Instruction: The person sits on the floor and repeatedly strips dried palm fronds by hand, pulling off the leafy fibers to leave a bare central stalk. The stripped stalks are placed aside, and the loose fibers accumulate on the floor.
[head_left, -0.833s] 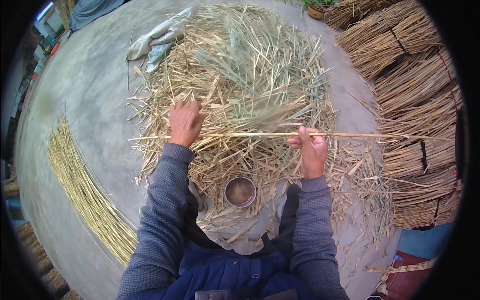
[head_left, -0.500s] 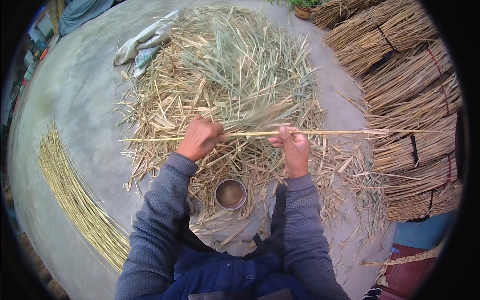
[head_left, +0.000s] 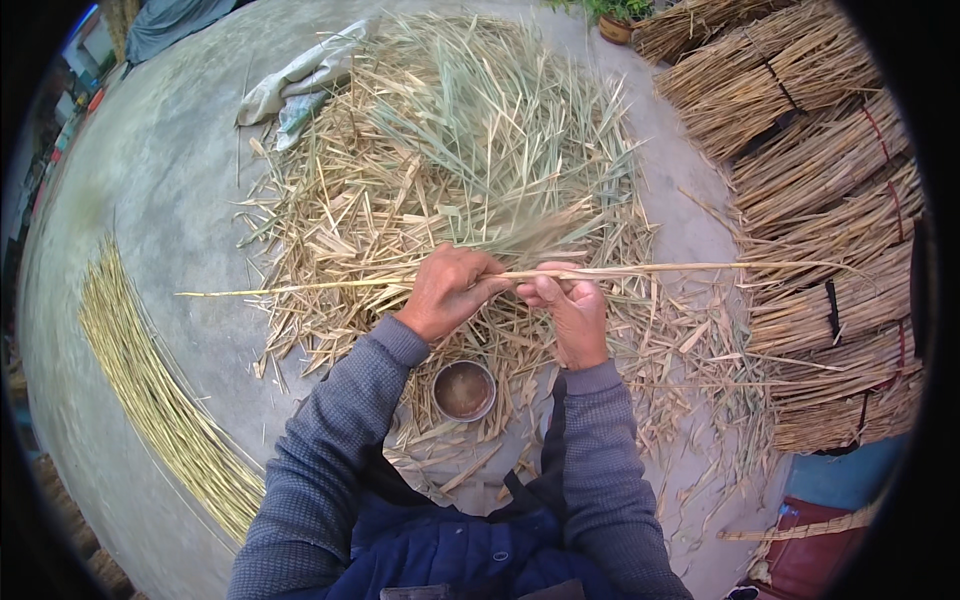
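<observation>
A long, thin dry reed stalk (head_left: 340,285) lies almost level across both my hands, above a heap of dry leaves and husks (head_left: 400,190). My left hand (head_left: 455,288) is closed round it, back of the hand up. Close by on the right, my right hand (head_left: 570,318) pinches the same stalk between thumb and fingers, palm turned up. The bare yellowish end reaches out to the left; the paler part, with some husk on it, runs right as far as the stacked bundles. Below my hands stands a small round bowl (head_left: 490,402), brownish inside.
Peeled yellow-green stalks (head_left: 160,400) lie in a long row on the concrete floor at left. Tied reed bundles (head_left: 820,190) are stacked along the right. A whitish sack (head_left: 310,75) lies at the heap's far left edge, and a potted plant (head_left: 615,28) stands at the far right.
My left hand has moved right, close to my right hand, and the stalk has shifted left, its yellow tip reaching further out. My right hand has moved slightly left and down.
</observation>
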